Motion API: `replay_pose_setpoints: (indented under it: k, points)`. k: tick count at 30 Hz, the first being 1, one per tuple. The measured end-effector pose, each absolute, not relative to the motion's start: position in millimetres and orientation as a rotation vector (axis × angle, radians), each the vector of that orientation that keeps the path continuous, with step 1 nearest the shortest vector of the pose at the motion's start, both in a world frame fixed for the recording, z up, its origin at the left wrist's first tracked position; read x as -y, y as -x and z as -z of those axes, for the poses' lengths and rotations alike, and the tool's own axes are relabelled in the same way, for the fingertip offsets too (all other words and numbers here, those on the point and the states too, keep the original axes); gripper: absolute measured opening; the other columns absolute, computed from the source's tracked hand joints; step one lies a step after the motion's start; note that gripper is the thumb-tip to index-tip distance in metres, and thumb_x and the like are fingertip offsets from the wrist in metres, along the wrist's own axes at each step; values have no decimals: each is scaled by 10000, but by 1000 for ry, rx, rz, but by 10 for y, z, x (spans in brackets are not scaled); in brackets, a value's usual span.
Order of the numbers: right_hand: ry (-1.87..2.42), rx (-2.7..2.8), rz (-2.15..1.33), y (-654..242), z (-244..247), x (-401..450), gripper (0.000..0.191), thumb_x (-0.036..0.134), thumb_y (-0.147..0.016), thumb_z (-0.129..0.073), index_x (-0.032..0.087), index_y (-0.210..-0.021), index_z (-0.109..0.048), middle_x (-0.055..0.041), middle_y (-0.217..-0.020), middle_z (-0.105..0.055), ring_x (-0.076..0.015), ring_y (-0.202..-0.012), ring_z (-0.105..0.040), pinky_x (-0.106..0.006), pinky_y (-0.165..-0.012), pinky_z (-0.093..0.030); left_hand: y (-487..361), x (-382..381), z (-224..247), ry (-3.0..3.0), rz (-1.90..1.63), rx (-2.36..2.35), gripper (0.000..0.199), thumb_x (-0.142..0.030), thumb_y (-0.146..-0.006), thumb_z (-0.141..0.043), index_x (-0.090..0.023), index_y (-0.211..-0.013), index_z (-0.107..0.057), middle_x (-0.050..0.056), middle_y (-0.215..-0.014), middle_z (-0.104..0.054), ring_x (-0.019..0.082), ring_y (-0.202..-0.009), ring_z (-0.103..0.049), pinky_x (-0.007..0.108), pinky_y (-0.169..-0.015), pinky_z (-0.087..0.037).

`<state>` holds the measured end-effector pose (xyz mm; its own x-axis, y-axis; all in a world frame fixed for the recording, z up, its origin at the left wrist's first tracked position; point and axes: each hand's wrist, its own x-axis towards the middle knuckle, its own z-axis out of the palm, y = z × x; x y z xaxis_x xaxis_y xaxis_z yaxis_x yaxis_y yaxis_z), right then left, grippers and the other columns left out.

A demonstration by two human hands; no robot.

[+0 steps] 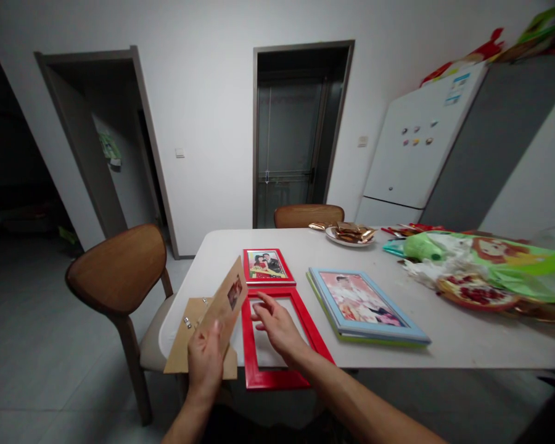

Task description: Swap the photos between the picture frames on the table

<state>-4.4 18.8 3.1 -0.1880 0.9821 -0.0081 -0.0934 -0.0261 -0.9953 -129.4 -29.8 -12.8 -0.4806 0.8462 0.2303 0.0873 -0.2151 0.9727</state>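
Note:
My left hand (pixel 206 357) grips a thin brown card (pixel 222 308) with a small dark picture printed on it, tilted up above the table's near left side. Beneath it lies a brown backing board (pixel 178 356) with metal clips, partly over the table edge. My right hand (pixel 275 324) hovers over a red photo frame (pixel 254 370), fingers apart and holding nothing. White table shows through that frame's opening, and its near end juts past the edge. Just beyond lies a smaller-looking red frame (pixel 289 277) with a photo of two people.
To the right, a light blue framed photo (pixel 365 299) rests on a green frame (pixel 321 308). Farther back are a plate of wrapped snacks (pixel 350 234), green plastic bags (pixel 513 265) and a cut pomegranate (pixel 476 293). Wooden chairs (pixel 120 271) stand at the left and far side.

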Motion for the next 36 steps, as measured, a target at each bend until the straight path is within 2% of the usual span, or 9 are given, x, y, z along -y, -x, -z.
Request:
replay_pose_setpoints:
  k: [4,7,11,14,20,27,30,33,36]
  points:
    - [1060,1007,-1648,-102,170,-212,346,310,-729,-431,163,-1041,-458,-76,-886,-605,-146,-696,-595,-260,-570,-460,1014,297,116,-733,-1808,-1100,350,-273,-740,-482,-130,-1058,-517,89,-1020,-627,227,-976,-565,338,-844,-453]
    - [908,895,-1582,-213,183,-260,289,236,-705,-427,163,-982,-467,-71,-902,-629,-168,-775,-601,-269,-619,-478,799,307,164,-687,-1737,-936,418,-266,-708,-527,-134,-1102,-480,99,-1034,-619,230,-1006,-546,322,-847,-449]
    - [984,940,-1508,-439,76,-370,295,166,-676,-398,141,-956,-488,-91,-884,-649,-191,-771,-615,-307,-665,-491,739,282,209,-779,-1693,-880,533,-276,-691,-564,-129,-1173,-390,130,-1117,-565,242,-1046,-515,349,-889,-412]
    - [1136,1039,-1470,-647,23,-456,334,139,-659,-366,134,-961,-510,-101,-880,-657,-206,-752,-627,-329,-657,-501,849,272,248,-938,-1614,-1036,595,-252,-651,-603,-121,-1181,-367,165,-1191,-497,256,-1094,-472,366,-917,-380]
    - [1364,1385,-1337,-821,93,-580,357,99,-637,-342,98,-926,-552,-107,-844,-669,-193,-724,-636,-274,-606,-503,943,416,279,-1558,-1223,-1546,519,-154,-630,-555,-91,-1136,-461,150,-1229,-464,241,-1170,-381,376,-1008,-252]
    - [1507,1611,-1095,-648,216,-733,366,113,-690,-304,89,-946,-565,-100,-901,-655,-161,-737,-623,-221,-607,-463,919,466,349,-1942,-899,-1646,539,-149,-629,-555,-42,-1149,-458,191,-1303,-359,253,-1216,-309,402,-1015,-249]
    - [1602,1741,-889,-665,192,-754,321,163,-705,-365,119,-935,-585,-104,-944,-638,-183,-835,-591,-233,-684,-426,941,474,370,-2021,-854,-1644,473,-170,-661,-547,-55,-1116,-491,186,-1296,-373,255,-1219,-305,412,-1011,-256]
    - [1715,1831,-668,-673,158,-725,302,239,-714,-426,112,-938,-582,-146,-970,-608,-230,-920,-542,-284,-761,-375,939,486,331,-2075,-799,-1642,407,-193,-687,-536,-89,-1080,-519,166,-1287,-395,252,-1221,-302,410,-1001,-277]
    - [1810,1894,-479,-632,174,-673,317,291,-732,-422,95,-934,-568,-184,-994,-565,-267,-921,-521,-338,-761,-349,900,477,283,-2131,-723,-1670,299,-195,-715,-504,-117,-997,-562,146,-1252,-445,252,-1224,-298,408,-991,-294]
